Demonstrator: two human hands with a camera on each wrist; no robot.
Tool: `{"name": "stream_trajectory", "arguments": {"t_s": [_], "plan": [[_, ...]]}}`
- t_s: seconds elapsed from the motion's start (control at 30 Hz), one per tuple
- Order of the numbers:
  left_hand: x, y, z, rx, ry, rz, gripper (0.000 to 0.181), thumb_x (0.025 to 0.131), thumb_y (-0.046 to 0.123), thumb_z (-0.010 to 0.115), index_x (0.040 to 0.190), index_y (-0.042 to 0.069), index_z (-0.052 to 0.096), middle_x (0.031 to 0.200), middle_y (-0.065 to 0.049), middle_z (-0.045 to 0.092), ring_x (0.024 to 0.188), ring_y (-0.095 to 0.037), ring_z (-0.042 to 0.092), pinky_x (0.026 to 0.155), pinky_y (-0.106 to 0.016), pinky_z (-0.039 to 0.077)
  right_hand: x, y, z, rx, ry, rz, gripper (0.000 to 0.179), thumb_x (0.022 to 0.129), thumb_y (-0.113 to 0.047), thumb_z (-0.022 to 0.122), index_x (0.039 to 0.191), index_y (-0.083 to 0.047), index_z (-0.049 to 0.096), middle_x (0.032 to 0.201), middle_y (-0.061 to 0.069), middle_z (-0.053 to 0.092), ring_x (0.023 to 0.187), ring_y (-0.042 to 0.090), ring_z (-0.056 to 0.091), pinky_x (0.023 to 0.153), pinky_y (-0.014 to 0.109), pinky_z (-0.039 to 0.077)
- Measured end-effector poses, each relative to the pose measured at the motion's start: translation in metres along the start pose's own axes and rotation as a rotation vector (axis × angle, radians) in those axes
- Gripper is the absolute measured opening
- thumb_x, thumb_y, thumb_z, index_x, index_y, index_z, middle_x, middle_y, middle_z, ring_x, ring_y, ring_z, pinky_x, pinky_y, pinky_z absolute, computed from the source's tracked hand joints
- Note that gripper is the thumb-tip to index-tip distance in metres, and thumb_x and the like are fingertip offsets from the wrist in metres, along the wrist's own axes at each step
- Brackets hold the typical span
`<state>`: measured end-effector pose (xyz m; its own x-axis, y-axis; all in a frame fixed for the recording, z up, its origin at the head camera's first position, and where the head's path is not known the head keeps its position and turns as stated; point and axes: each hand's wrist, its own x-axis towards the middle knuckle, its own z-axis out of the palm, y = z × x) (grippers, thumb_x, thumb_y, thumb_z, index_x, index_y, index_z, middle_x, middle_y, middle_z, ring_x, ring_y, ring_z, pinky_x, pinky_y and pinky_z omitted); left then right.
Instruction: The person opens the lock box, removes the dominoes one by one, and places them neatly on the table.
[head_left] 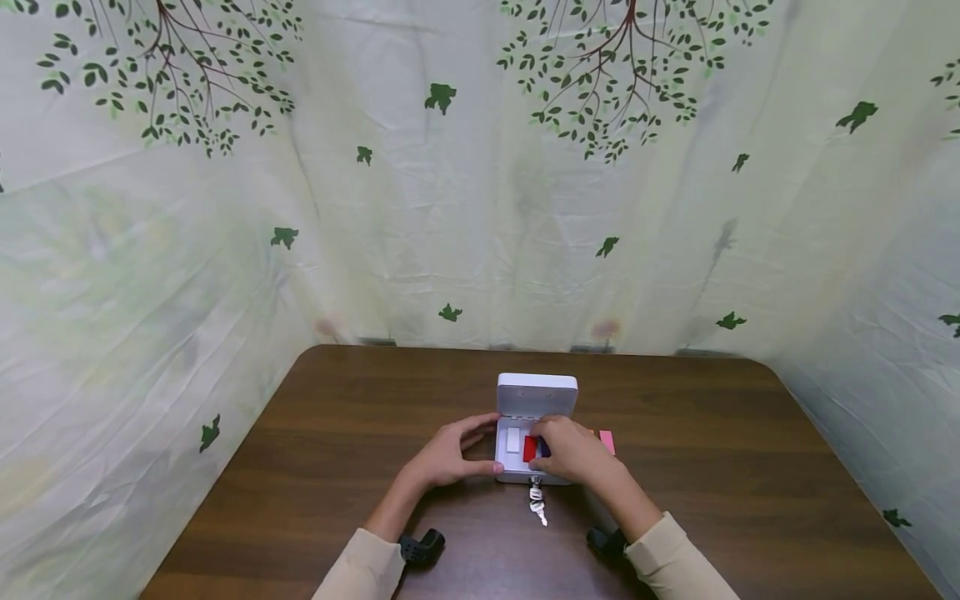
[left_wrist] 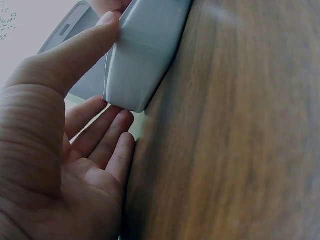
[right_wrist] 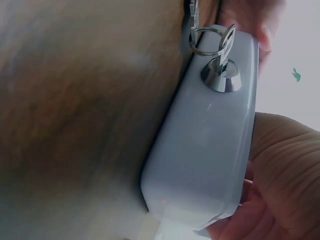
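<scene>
A small white lockbox [head_left: 501,477] stands on the table with its lid [head_left: 536,393] raised. My left hand [head_left: 450,454] holds its left side, thumb at the front corner and fingers towards the back. My right hand [head_left: 573,450] reaches into the box from the right; its thumb and fingertips pinch a red block [head_left: 529,448] by its ends. Beside this, a dark blue piece [head_left: 545,448] shows partly under the hand. A white block [head_left: 513,440] lies in the box's left part. Keys [head_left: 537,502] on a ring hang from the front lock [right_wrist: 222,77].
Right of the box, partly behind my right hand, lies a pink block [head_left: 607,442] with a bit of orange beside it. The brown wooden table [head_left: 712,483] extends around the box. A leaf-printed cloth [head_left: 480,208] hangs behind and at both sides.
</scene>
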<state>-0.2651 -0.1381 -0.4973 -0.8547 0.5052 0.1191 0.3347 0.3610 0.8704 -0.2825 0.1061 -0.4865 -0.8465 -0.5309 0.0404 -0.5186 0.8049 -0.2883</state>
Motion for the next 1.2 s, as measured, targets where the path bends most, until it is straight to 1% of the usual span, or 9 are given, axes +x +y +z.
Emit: {"name": "stream_trajectory", "arguments": {"t_s": [0.1,0.23,0.4,0.57,0.83,0.93,1.2], "plan": [[0.001,0.000,0.000,0.003,-0.005,0.005,0.078,0.079,0.023,0.081,0.145,0.003,0.043,0.147,-0.015,0.046,0.137,-0.032,0.044,0.114,-0.048,0.036,0.001,0.000,0.000,-0.010,0.000,-0.004,0.047,0.076,-0.035,0.082,0.113,-0.009,0.070,0.111,0.006,0.068,0.093,0.020,0.059,0.087,0.041,0.056],[0.001,0.000,-0.001,0.012,-0.008,0.003,0.079,0.080,0.024,0.081,0.145,0.004,0.043,0.148,-0.015,0.046,0.137,-0.031,0.044,0.114,-0.048,0.036,0.002,0.002,0.002,-0.004,0.005,-0.001,0.046,0.076,-0.035,0.082,0.113,-0.010,0.070,0.111,0.005,0.068,0.095,0.019,0.059,0.091,0.040,0.056],[0.002,0.000,-0.001,0.020,-0.014,0.002,0.079,0.080,0.025,0.081,0.145,0.004,0.042,0.148,-0.015,0.045,0.137,-0.029,0.044,0.114,-0.047,0.037,0.002,0.005,0.002,0.044,0.022,-0.037,0.045,0.075,-0.032,0.083,0.111,-0.010,0.070,0.109,0.005,0.069,0.096,0.019,0.059,0.092,0.041,0.055],[0.001,-0.002,-0.001,0.012,-0.016,0.000,0.080,0.079,0.025,0.081,0.145,0.003,0.042,0.148,-0.015,0.045,0.137,-0.030,0.044,0.115,-0.047,0.036,0.001,0.008,0.002,0.099,0.036,-0.067,0.046,0.075,-0.029,0.083,0.114,-0.010,0.069,0.109,0.005,0.068,0.098,0.019,0.060,0.093,0.042,0.054],[0.001,-0.002,-0.001,-0.003,-0.007,0.003,0.078,0.079,0.023,0.081,0.145,0.003,0.042,0.147,-0.016,0.046,0.137,-0.032,0.044,0.115,-0.048,0.035,-0.001,0.013,0.004,0.136,0.068,-0.093,0.047,0.077,-0.029,0.081,0.119,-0.012,0.067,0.115,0.003,0.068,0.105,0.021,0.062,0.097,0.044,0.053],[0.001,-0.002,-0.001,-0.004,-0.009,0.008,0.079,0.079,0.022,0.082,0.145,0.003,0.042,0.148,-0.017,0.045,0.137,-0.031,0.044,0.115,-0.047,0.034,-0.001,0.014,0.004,0.149,0.079,-0.109,0.047,0.077,-0.028,0.081,0.118,-0.011,0.067,0.113,0.004,0.068,0.104,0.021,0.062,0.097,0.044,0.053],[0.001,-0.001,-0.002,-0.010,-0.014,0.015,0.079,0.080,0.021,0.081,0.145,0.001,0.042,0.148,-0.017,0.045,0.137,-0.032,0.043,0.115,-0.047,0.034,-0.001,0.018,0.005,0.173,0.087,-0.114,0.046,0.076,-0.028,0.081,0.117,-0.013,0.067,0.112,0.001,0.069,0.101,0.017,0.062,0.096,0.042,0.054]]}}
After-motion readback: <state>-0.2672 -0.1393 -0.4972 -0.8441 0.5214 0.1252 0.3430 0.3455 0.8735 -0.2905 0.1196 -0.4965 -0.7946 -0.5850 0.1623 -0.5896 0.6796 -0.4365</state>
